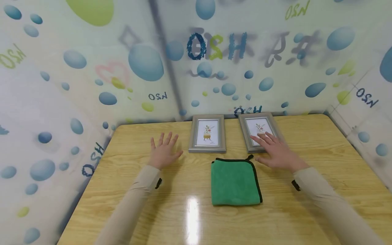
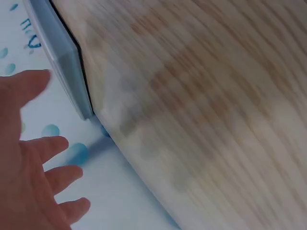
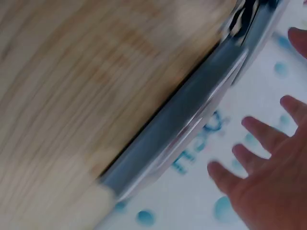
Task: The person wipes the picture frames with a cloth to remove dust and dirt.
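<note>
And at the far left, the left sleeve [image 1: 131, 200] is angled forward over the table [image 1: 165, 224], with the left hand [image 1: 163, 152] held back upward, fingers fanned, nothing grasped; by the look of it, it is held clear of its neighbour. Next along, the left frame [image 1: 207, 133] is laid flat near the back edge, nearly square, probably so it can be viewed upright from the front. Then the green cloth [image 1: 235, 182], folded into a neat pad (a black loop [image 1: 250, 157] is left poking out!), is placed nearer the front, perhaps for easy reach by either hand. On to the right frame [image 1: 255, 127]: it is set at a slant and partly hidden by the right hand [image 1: 277, 154], which is stretched across with fingers spread and nothing gripped; contact cannot be told for sure. Last, the right sleeve [image 1: 330, 200] is slanted inward.
</note>
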Demonstrator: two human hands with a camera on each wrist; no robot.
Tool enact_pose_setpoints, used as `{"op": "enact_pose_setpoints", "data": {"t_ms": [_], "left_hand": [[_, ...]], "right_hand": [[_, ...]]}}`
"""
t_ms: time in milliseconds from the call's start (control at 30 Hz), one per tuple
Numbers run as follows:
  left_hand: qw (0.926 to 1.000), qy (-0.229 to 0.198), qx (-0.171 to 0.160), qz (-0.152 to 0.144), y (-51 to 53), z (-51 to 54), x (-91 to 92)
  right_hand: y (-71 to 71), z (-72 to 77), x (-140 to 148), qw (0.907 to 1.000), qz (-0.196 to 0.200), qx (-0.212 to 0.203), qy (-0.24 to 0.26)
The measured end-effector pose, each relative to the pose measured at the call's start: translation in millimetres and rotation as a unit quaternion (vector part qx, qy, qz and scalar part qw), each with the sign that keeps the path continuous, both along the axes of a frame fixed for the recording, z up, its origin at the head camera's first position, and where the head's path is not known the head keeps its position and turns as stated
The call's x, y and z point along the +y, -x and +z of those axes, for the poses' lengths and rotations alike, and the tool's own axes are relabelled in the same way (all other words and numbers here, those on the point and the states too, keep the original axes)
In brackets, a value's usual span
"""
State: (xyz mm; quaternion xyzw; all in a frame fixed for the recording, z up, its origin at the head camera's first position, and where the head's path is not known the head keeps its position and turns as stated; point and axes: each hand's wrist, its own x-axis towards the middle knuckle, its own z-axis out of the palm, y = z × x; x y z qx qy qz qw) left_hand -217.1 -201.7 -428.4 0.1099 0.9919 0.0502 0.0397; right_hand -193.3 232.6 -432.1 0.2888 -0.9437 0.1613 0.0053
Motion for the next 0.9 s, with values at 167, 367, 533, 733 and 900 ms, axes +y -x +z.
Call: {"op": "enact_pose_setpoints", "data": {"t_ms": [167, 367, 533, 733, 900], "left_hand": [[0.9996, 0.003, -0.004, -0.029, 1.3, 1.6, 15.7], [0.9983, 0.007, -0.002, -0.057, 2.4, -2.2, 30.8], [0.9976, -0.004, 0.011, -0.068, 6.5, -5.1, 42.6], [0.9935, -0.020, 0.035, -0.107, 11.7, -6.6, 52.0], [0.9897, -0.018, 0.032, -0.138, 16.1, -7.9, 56.7]], "right_hand": [[-13.5, 4.5, -28, 0.9952, 0.095, 0.012, 0.019], [-33.8, 12.5, -58, 0.9901, 0.138, 0.010, -0.020], [-55.1, 14.0, -78, 0.9821, 0.183, 0.002, -0.046], [-81.3, 9.6, -101, 0.9773, 0.187, -0.050, -0.085], [-87.3, 4.7, -113, 0.9744, 0.171, -0.056, -0.134]]}}
